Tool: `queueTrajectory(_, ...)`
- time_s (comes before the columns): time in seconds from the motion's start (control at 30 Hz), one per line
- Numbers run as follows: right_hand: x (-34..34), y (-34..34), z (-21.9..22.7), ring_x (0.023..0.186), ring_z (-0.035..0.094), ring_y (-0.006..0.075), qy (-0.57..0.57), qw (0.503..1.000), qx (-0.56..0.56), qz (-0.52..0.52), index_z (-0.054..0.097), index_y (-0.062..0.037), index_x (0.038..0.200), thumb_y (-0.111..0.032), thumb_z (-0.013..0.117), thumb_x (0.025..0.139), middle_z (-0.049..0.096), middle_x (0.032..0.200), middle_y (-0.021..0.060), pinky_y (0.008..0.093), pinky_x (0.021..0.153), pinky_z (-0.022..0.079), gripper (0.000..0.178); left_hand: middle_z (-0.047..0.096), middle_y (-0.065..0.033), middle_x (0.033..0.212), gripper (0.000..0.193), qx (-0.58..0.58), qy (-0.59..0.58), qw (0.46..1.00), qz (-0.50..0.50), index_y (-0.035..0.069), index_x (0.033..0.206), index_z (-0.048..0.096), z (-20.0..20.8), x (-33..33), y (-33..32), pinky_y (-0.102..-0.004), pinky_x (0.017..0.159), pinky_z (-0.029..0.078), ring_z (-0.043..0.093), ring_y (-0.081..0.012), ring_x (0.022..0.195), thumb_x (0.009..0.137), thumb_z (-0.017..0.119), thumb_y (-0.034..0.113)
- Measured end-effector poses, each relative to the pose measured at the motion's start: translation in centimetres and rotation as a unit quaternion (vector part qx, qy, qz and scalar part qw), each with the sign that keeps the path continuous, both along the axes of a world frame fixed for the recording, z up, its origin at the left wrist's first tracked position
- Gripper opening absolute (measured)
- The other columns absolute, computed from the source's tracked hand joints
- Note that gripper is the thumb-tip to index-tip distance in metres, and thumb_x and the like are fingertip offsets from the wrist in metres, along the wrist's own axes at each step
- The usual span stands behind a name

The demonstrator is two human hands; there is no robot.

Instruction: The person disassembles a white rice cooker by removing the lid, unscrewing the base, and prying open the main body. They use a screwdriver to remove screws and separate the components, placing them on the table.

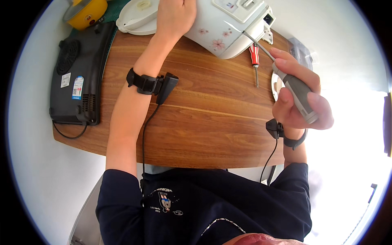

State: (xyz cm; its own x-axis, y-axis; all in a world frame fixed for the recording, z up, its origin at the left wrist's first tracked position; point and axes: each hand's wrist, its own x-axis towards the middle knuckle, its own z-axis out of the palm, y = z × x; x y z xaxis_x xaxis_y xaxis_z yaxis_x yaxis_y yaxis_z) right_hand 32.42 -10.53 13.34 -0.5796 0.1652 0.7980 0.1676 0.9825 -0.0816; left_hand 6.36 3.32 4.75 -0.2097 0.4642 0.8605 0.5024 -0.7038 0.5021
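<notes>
A grey-handled screwdriver (300,96) is gripped in my right hand (302,106), its thin shaft pointing up and left. The tip meets the seam near the front edge of a white electric hot-water pot (204,28) with pink flowers, which lies at the top of the table. My left hand (176,18) is against the pot's left side; its fingers run off the upper edge of the picture, so their grip is hidden. Below the pot's control end, a red and white screwdriver (255,57) rests on the wood.
The wooden table (204,122) carries an upturned black induction cooker (75,77) at left with its cable. Behind it stand a yellow pot (85,14) and a white round lid (136,22). A clear plastic box (301,53) and a round white-rimmed item (275,83) lie at right.
</notes>
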Motion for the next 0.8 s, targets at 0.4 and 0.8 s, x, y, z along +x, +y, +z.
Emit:
queueTrajectory(0.4, -5.0, -1.2, 5.7, 0.09, 0.074, 0.0243, -0.189, 0.966, 0.008, -0.176, 0.051, -0.0025, 0.121, 0.001, 0.072, 0.093, 0.073, 0.1, 0.019, 0.0345, 0.078, 0.06, 0.035, 0.066, -0.0321, 0.092, 0.035, -0.157, -0.032, 0.987, 0.009, -0.005, 0.103, 0.062, 2.3, 1.1, -2.2, -0.0496, 0.077, 0.049, 0.063, -0.0503, 0.091, 0.108, 0.043, 0.024)
queueTrajectory(0.8, -13.6, 2.2, 11.1, 0.06, 0.058, 0.0362, -0.269, 0.949, -0.007, -0.166, 0.043, -0.002, 0.109, -0.009, 0.069, 0.093, 0.059, 0.066, 0.0159, 0.0407, 0.055, 0.042, 0.031, 0.066, -0.0304, 0.085, 0.023, -0.208, -0.036, 0.977, 0.033, 0.0, 0.098, 0.059, 3.0, 0.0, -3.1, -0.0588, 0.073, 0.048, 0.062, -0.0535, 0.089, 0.102, 0.048, 0.019)
